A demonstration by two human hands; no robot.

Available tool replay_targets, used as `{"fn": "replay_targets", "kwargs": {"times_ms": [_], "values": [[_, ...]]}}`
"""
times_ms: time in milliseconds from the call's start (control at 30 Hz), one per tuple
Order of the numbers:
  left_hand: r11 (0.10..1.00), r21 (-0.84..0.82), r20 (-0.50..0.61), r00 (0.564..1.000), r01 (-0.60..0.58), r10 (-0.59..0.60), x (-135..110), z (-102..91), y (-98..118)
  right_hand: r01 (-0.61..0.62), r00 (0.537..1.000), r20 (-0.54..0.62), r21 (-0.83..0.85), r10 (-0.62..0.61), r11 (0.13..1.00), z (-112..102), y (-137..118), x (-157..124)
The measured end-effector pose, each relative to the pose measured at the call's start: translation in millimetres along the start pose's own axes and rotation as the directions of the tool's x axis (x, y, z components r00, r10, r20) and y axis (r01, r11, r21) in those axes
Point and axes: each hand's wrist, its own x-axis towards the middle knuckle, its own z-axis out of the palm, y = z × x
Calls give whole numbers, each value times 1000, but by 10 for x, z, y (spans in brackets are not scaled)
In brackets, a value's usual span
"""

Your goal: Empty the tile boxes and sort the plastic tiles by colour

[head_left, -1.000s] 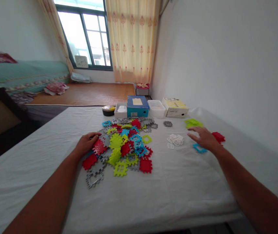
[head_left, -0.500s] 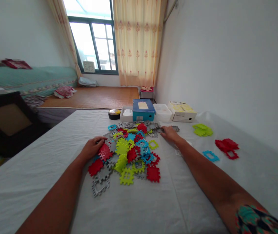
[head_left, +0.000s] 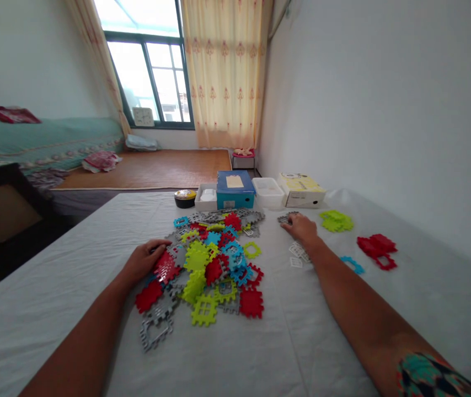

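A heap of interlocking plastic tiles [head_left: 197, 256] in red, lime, blue and grey lies on the white-covered table. At its left edge rests my left hand [head_left: 146, 259], fingers loosely bent and thumb apart, beside a red tile [head_left: 166, 267]. My right hand [head_left: 301, 227] is right of the heap, its fingers closed on a grey tile [head_left: 285, 217] at a small grey group; the fingertips are partly hidden. Small white window-like pieces [head_left: 296, 255] lie just below this hand.
Lime tiles [head_left: 337, 220], red tiles [head_left: 378, 248] and a blue frame tile [head_left: 353, 264] lie to the right. Along the back stand a round tin [head_left: 185, 199], a small white box [head_left: 206, 204], a blue box [head_left: 235, 190], a clear tub [head_left: 268, 193] and a yellow-white box [head_left: 303, 191].
My right hand has moved from the heap's right edge rightward to the small grey group. My left hand stays by the heap's left side. The view has shifted slightly.
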Motion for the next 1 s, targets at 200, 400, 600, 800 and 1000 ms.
{"fn": "replay_targets", "kwargs": {"times_ms": [200,400,600,800,1000], "values": [[999,-35,-12,1000,8,-9,-2,10,-4,-89,996,21,90,88,992,9,195,132],[1000,-27,2,1000,8,-8,4,18,-7,3,1000,5,159,-4,987,63,304,143],[1000,-23,-7,1000,3,-3,-16,5,37,-78,990,-113,86,87,993,121,368,186],[999,-42,-6,1000,2,-2,-21,2,45,23,999,23,63,-24,998,234,446,145],[999,-50,0,1000,9,-9,-20,-2,52,1,1000,-22,33,0,999,137,330,115]]}}
